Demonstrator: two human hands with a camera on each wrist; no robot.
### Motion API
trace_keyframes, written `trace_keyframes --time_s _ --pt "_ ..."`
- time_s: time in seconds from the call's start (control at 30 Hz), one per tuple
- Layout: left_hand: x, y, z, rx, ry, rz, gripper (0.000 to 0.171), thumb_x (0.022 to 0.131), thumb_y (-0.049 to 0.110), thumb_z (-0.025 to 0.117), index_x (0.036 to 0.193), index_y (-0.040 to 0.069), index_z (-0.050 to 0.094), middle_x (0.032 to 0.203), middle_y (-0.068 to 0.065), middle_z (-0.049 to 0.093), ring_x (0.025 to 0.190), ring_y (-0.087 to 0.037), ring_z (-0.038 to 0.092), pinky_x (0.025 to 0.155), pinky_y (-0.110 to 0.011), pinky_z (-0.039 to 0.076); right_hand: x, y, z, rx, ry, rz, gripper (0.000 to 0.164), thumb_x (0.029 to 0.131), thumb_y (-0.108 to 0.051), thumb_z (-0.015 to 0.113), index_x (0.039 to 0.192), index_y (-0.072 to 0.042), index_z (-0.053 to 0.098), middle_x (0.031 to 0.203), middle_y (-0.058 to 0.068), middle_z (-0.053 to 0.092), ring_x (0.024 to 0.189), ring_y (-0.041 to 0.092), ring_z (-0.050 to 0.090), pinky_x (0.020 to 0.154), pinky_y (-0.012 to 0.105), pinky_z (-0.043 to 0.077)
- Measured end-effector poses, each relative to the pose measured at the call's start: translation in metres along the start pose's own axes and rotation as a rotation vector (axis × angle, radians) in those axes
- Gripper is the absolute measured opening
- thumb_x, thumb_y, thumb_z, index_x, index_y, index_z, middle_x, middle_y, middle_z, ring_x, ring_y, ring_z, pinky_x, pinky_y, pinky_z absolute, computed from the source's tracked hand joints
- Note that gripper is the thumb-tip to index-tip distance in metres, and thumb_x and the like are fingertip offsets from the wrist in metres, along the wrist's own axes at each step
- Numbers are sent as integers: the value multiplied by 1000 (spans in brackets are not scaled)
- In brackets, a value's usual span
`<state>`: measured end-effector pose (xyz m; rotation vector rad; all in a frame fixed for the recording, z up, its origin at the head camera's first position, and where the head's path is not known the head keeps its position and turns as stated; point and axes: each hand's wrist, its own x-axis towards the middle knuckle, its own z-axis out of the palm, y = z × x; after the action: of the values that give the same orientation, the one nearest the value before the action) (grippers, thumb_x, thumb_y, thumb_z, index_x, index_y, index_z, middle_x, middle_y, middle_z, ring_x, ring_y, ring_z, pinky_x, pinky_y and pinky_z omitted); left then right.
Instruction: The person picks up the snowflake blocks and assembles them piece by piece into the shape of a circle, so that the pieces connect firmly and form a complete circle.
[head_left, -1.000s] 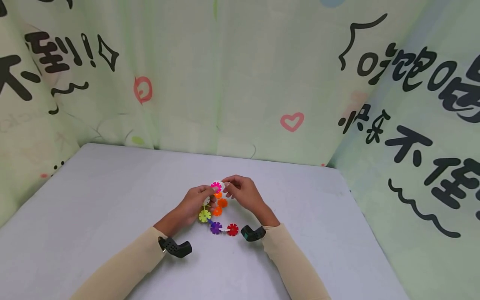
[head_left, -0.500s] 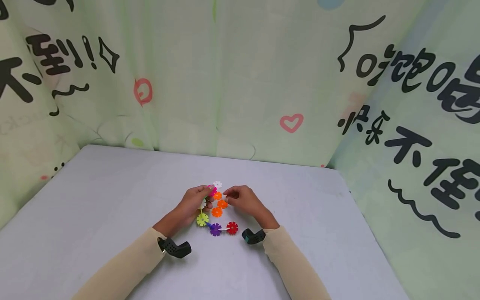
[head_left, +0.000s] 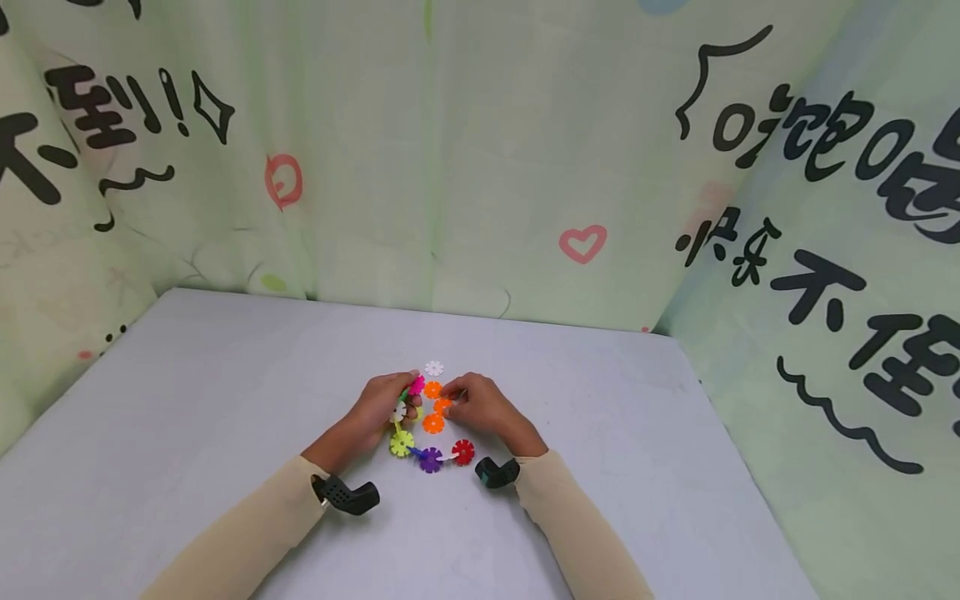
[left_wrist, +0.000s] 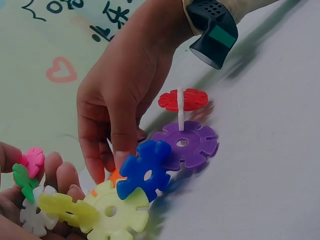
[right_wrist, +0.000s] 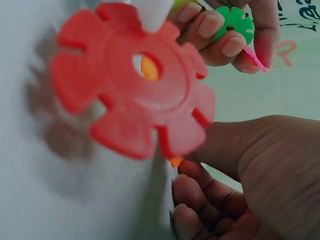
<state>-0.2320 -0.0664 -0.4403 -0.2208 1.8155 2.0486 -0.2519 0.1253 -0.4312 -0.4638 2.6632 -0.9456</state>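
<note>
Left hand [head_left: 375, 408] pinches the pink disc [head_left: 417, 385] of a linked chain of snowflake discs [head_left: 429, 433]. Right hand [head_left: 480, 407] fingers [head_left: 452, 392] touch the orange disc [head_left: 442, 405]. A white disc [head_left: 433, 368] lies just beyond the fingers on the worktop [head_left: 225, 400].

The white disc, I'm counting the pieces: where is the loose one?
In the head view the white disc lies alone on the table, just beyond the orange disc, between and past the fingertips of the left hand and right hand.

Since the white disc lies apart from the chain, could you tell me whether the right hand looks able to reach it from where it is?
Probably yes: the white disc lies bare on the table, just beyond the right hand, with nothing between them.
</note>
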Motion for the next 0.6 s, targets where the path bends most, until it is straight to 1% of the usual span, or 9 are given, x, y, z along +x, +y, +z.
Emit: trace_keyframes --time_s 0.13,0.23,0.3,0.43,0.53,0.6 --pt "-1 0 1 6 -7 5 48 101 45 46 109 -1 56 83 -7 56 60 -16 50 58 -24 48 -1 -2 -1 -11 -17 22 18 87 -8 71 105 -7 71 94 3 57 86 21 51 76 31 48" --pt "-1 1 1 29 8 6 50 101 48 45 105 -1 57 82 -7 56 58 -16 50 57 -24 47 -2 -3 -1 -21 -35 20 13 87 -8 72 100 -7 71 92 2 57 87 21 51 76 31 48" --pt "0 1 2 41 19 6 48 101 46 44 103 -1 58 81 -8 56 58 -17 50 57 -25 47 -2 -4 -1 -33 -45 12 13 87 -7 72 100 -7 70 92 3 57 87 20 51 76 31 49" --pt "3 4 3 57 26 14 44 103 39 41 101 -1 58 79 -7 57 59 -17 51 58 -25 48 -3 -6 -1 -51 -40 12 19 87 -7 71 106 -5 68 92 3 56 86 20 51 76 30 48" --pt "4 5 4 56 19 12 42 104 36 38 103 -2 57 78 -7 58 59 -17 51 58 -25 48 -3 -8 -2 -51 -26 35 20 87 -7 72 107 -3 68 92 3 58 86 20 52 78 31 49" --pt "4 5 3 51 15 9 42 104 35 38 103 -2 57 77 -7 58 58 -17 51 59 -25 48 -3 -8 -2 -52 -12 47 19 86 -7 73 104 -3 68 92 3 58 86 20 52 79 31 49"
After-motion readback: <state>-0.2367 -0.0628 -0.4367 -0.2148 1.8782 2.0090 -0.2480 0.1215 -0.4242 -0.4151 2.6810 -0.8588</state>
